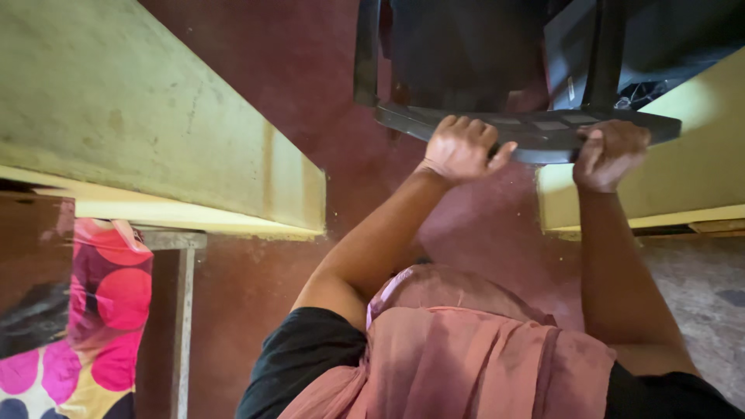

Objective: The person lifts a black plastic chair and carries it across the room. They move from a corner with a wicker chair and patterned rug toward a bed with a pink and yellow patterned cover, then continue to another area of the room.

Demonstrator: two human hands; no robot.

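A black plastic chair [535, 128] is in front of me at the top of the view, over a dark red floor. My left hand [462, 147] is closed on the curved edge of the chair, with the fingers over the top and the thumb out to the right. My right hand [609, 151] grips the same edge further right, fingers wrapped over it. Both arms are stretched forward from my body. A pinkish scarf [466, 349] over a black top fills the bottom of the view.
Yellow walls [155, 124] stand left and right [683, 171] of a narrow red-floored passage [310, 77]. A bright cloth with pink circles [93, 310] hangs beside a metal frame [182, 310] at lower left. A grey rough floor [706, 310] lies at lower right.
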